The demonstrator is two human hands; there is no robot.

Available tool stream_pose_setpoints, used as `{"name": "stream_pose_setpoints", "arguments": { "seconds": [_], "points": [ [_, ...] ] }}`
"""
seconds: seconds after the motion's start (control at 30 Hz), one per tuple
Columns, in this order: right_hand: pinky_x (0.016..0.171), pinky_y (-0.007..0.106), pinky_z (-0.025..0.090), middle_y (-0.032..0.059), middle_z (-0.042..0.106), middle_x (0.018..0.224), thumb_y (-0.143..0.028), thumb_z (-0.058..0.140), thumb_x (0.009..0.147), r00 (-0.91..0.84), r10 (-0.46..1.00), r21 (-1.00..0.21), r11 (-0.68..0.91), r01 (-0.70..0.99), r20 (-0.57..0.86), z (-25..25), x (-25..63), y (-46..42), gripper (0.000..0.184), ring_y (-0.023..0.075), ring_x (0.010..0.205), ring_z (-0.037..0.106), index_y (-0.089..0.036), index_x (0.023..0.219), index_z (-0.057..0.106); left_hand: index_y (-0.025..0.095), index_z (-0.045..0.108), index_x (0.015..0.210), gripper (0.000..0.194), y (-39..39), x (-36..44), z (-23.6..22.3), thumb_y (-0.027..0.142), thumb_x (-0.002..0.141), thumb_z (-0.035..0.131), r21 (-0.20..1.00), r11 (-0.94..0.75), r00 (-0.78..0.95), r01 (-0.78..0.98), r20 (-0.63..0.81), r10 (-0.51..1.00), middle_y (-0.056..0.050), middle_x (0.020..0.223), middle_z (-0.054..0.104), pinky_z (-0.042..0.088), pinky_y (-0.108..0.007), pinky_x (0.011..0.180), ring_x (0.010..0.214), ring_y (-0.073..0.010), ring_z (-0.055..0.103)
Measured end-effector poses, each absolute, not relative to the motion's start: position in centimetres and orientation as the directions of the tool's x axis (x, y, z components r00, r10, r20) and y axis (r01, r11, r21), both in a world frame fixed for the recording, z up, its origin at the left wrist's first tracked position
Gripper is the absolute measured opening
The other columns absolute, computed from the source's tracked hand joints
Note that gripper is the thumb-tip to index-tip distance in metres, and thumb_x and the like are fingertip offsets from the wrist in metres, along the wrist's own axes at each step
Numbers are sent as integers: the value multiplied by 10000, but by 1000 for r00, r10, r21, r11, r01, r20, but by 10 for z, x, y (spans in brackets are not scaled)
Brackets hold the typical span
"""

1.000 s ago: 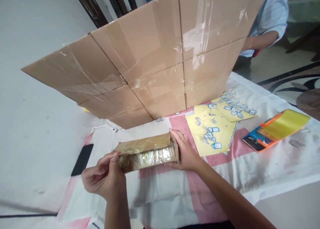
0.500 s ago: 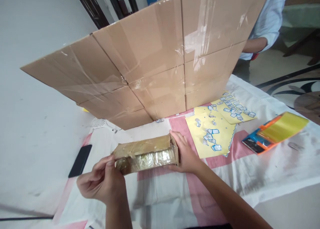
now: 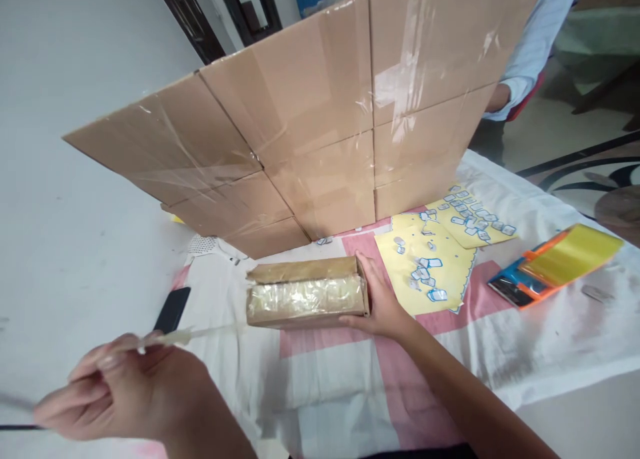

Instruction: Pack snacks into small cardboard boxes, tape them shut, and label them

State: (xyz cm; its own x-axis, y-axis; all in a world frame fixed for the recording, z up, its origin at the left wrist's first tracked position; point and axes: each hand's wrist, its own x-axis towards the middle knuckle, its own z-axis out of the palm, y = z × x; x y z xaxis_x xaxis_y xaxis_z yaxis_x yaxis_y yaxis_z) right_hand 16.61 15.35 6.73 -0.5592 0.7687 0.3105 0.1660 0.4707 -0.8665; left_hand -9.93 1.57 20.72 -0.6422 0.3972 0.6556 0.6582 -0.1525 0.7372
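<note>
A small brown cardboard box (image 3: 305,270) wrapped with shiny clear tape lies in front of me, its long taped side facing me. My right hand (image 3: 383,302) grips its right end, thumb below and fingers on the far edge. Away to the left, my left hand (image 3: 130,389) pinches a strip of clear tape (image 3: 200,333). The strip stretches from my fingertips toward the left end of the box; whether it still sticks there I cannot tell.
A tall taped cardboard panel (image 3: 320,112) stands across the table. Yellow sheets with cut-out paper pieces (image 3: 425,265) and an orange-and-yellow packet (image 3: 555,265) lie right. A dark phone (image 3: 173,310) is left. Behind the panel, a person's sleeve (image 3: 530,52) shows.
My left hand has pulled away from the box to the left and toward me, drawing out the tape strip. The box has turned slightly, still in my right hand.
</note>
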Motion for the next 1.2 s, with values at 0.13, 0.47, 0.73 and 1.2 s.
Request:
{"name": "stream_pose_setpoints", "arguments": {
  "seconds": [0.13, 0.47, 0.73, 1.2],
  "points": [
    [1221, 588, 335, 193, 287, 1626, -541, 859, 712, -558, 770, -863, 474, 175, 310, 68, 164, 152, 1283, 415, 1537, 278, -240, 1667, 56, 234, 419, 753, 430, 7, -95, 220, 317, 733, 840, 764, -153, -653, 626, 622, 433, -14, 842, 725, 591, -329, 520, 727, -214, 710],
    [1229, 640, 282, 210, 254, 1649, -647, 822, 720, -559, 784, -870, 448, 206, 271, 69, 164, 151, 1260, 439, 1565, 196, -225, 1659, 96, 185, 513, 646, 377, 32, -82, 234, 257, 657, 883, 946, -94, -710, 310, 296, 639, -44, 805, 758, 605, -227, 534, 712, -158, 712],
    [1230, 629, 287, 201, 263, 1643, -623, 836, 715, -557, 784, -870, 449, 205, 274, 69, 165, 149, 1271, 426, 1557, 227, -246, 1658, 73, 187, 548, 678, 319, 82, -76, 240, 299, 643, 845, 952, 53, -434, 302, 88, 897, -62, 824, 751, 565, -252, 565, 652, -138, 656],
    [1200, 610, 347, 198, 295, 1610, -553, 863, 718, -573, 761, -853, 485, 193, 304, 77, 166, 148, 1288, 409, 1525, 287, -268, 1661, 33, 215, 658, 902, 214, 90, -82, 205, 391, 799, 721, 747, 129, -265, 653, 66, 962, -39, 928, 729, 550, -313, 734, 846, -203, 699]
  ]
}}
